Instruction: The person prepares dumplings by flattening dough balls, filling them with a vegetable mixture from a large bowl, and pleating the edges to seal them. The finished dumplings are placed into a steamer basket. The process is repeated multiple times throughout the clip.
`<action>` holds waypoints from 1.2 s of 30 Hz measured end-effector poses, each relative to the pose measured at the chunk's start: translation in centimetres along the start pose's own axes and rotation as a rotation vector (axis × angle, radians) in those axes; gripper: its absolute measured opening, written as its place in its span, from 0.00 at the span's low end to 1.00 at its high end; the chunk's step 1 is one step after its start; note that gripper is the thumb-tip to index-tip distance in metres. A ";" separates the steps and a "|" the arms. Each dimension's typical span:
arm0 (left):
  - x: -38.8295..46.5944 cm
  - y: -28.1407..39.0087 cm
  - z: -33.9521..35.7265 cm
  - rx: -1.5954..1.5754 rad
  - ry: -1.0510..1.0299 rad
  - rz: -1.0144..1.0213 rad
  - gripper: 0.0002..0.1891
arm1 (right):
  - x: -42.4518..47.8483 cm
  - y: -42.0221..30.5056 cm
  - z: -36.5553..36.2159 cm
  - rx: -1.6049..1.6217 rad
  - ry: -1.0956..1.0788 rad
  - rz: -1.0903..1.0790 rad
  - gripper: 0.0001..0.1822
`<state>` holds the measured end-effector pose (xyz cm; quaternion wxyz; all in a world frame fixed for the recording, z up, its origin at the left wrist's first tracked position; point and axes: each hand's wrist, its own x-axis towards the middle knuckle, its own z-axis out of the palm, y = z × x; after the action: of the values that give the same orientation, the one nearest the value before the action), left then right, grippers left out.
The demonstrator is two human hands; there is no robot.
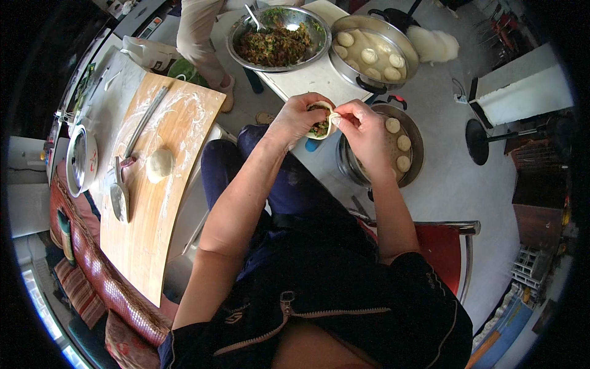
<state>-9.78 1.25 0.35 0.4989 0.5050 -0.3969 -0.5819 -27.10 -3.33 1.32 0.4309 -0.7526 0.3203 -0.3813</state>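
Note:
My left hand [299, 117] cups a round dough wrapper filled with chopped green and brown filling [319, 127]. The thumb and fingertips of my right hand [362, 129] pinch a gathered fold at the wrapper's right edge, and its top is still open. Beyond my hands stands a steel bowl of filling [233, 51] with a white-handled spoon. To its right is a steel steamer pot [411, 60] holding several filled buns. Below that, partly behind my right hand, a second steamer pot [417, 154] holds more buns. At left, a lump of dough [160, 165] lies on a floured wooden board [143, 240].
On the board lie a metal rolling rod [146, 122] and a metal scoop [120, 198]. A white enamel basin [92, 159] stands left of it. Another person's leg [198, 41] is beside the white table [306, 85]. A pale furry animal [433, 44] is near the upper pot.

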 end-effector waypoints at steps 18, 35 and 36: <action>-0.7 1.7 0.8 -0.274 0.107 -0.182 0.24 | 0.0 0.7 0.4 0.042 0.141 0.094 0.09; -2.3 0.2 1.8 -0.343 0.107 -0.022 0.14 | -1.6 -1.0 0.7 -0.167 0.114 -0.126 0.08; -2.3 0.2 1.8 -0.345 0.113 -0.023 0.14 | -1.6 -1.1 0.7 -0.198 0.114 -0.169 0.08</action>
<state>-11.55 3.43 1.28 0.5931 0.4480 -0.2567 -0.6177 -27.17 -1.30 1.63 0.3021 -0.7928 0.3158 -0.4248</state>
